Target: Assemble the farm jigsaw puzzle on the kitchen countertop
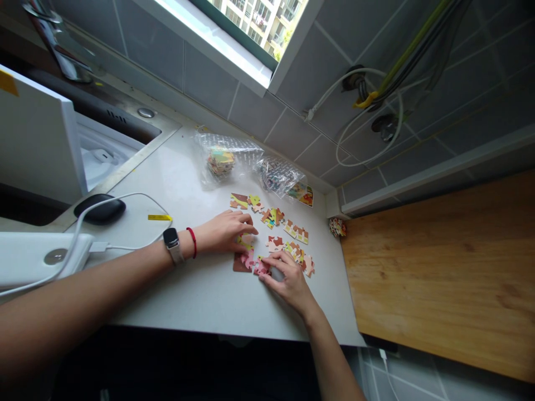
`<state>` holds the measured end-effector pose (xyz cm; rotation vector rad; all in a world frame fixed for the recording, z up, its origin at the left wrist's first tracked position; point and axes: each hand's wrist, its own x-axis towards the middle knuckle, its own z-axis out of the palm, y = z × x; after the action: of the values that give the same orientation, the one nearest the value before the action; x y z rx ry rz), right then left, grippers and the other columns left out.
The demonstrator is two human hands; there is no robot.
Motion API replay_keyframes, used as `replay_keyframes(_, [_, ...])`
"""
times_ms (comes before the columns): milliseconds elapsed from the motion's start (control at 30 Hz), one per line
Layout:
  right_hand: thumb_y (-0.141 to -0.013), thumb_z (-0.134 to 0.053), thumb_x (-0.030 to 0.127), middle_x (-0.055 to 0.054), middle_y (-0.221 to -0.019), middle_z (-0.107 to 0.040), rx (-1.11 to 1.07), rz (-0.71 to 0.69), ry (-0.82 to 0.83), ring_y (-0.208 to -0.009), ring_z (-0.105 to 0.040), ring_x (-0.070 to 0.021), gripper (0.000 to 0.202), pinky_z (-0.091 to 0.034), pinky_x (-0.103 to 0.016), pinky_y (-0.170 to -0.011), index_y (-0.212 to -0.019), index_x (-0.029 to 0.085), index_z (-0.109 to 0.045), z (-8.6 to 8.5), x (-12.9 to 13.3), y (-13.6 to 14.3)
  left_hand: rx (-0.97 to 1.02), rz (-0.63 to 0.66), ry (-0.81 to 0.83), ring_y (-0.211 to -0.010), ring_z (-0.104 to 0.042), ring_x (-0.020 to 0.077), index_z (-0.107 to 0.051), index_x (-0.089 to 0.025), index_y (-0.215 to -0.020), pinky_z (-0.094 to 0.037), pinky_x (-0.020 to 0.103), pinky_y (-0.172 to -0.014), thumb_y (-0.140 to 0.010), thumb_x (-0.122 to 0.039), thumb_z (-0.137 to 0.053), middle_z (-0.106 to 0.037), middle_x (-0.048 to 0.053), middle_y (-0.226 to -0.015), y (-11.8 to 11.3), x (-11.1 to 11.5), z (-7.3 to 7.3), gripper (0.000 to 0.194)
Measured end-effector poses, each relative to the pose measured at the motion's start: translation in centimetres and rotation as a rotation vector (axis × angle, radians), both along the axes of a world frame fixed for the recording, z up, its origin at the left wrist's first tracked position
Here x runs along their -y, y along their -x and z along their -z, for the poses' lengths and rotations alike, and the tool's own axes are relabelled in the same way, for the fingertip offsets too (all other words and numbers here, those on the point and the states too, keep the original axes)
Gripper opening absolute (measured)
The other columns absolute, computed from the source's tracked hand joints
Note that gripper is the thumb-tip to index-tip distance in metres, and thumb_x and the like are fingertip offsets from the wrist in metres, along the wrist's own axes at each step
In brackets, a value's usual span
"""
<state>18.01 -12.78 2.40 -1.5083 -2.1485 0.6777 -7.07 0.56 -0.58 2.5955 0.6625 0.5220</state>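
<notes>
My left hand (228,231) rests on the counter with thumb and fingers apart, at a small joined block of jigsaw pieces (243,263) in brown, pink and yellow. Part of that block is hidden under the hand. My right hand (290,281) has thumb and fingers around a pink jigsaw piece (262,267), close to the block's right edge; whether the two interlock is too small to tell. Beyond my hands lie loose jigsaw pieces (273,217) in a slanting row. More pieces (295,252) lie just past my right hand.
Behind the pieces are two clear plastic bags (221,161) (278,177) of puzzle pieces. A stack of pieces (337,227) stands near the wooden board (438,267) on the right. At left are a black mouse (100,209), a white power strip (45,256) with its cable, and a sink (121,131).
</notes>
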Motion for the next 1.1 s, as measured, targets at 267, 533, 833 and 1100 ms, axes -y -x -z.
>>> replay_keyframes(267, [-0.087, -0.082, 0.028, -0.007, -0.110, -0.074, -0.074, 0.044, -0.056, -0.104, -0.069, -0.0228, 0.036, -0.059, -0.039, -0.095, -0.122, 0.024, -0.075, 1.2, 0.7, -0.8, 0.016, 0.000, 0.014, -0.094, -0.068, 0.0243, -0.077, -0.024, -0.119, -0.049, 0.036, -0.086, -0.084, -0.044, -0.084, -0.070, 0.008, -0.112, 0.0, 0.0, 0.1, 0.041])
replay_keyframes(533, [-0.092, -0.076, 0.025, -0.006, -0.106, -0.069, 0.023, -0.055, -0.069, -0.102, -0.065, -0.0224, 0.025, -0.059, -0.042, -0.094, -0.117, 0.029, -0.080, 0.2, -0.3, 0.6, 0.027, 0.001, 0.004, -0.095, -0.067, 0.0236, -0.076, -0.024, -0.118, -0.049, 0.034, -0.086, -0.086, -0.043, -0.082, -0.070, 0.008, -0.111, 0.1, 0.0, 0.1, 0.037])
replay_keyframes(833, [-0.097, -0.070, 0.024, -0.010, -0.131, -0.062, 0.248, -0.250, -0.126, -0.126, -0.057, -0.0269, 0.021, -0.054, -0.048, -0.106, -0.115, 0.030, -0.079, -1.5, -1.2, 0.4, 0.035, 0.009, 0.006, -0.094, -0.068, 0.0237, -0.077, -0.023, -0.117, -0.049, 0.035, -0.086, -0.085, -0.044, -0.083, -0.071, 0.008, -0.111, 0.1, -0.1, 0.1, 0.038])
replay_keyframes(1100, [-0.098, -0.069, 0.026, -0.010, -0.130, -0.062, 0.284, -0.209, -0.178, -0.120, -0.059, -0.0266, 0.018, -0.057, -0.048, -0.101, -0.111, 0.030, -0.079, -0.9, -0.8, 1.2, 0.067, 0.014, -0.004, -0.090, -0.068, 0.0217, -0.078, -0.024, -0.114, -0.051, 0.033, -0.085, -0.090, -0.042, -0.077, -0.070, 0.008, -0.107, 0.1, -0.1, 0.2, 0.030])
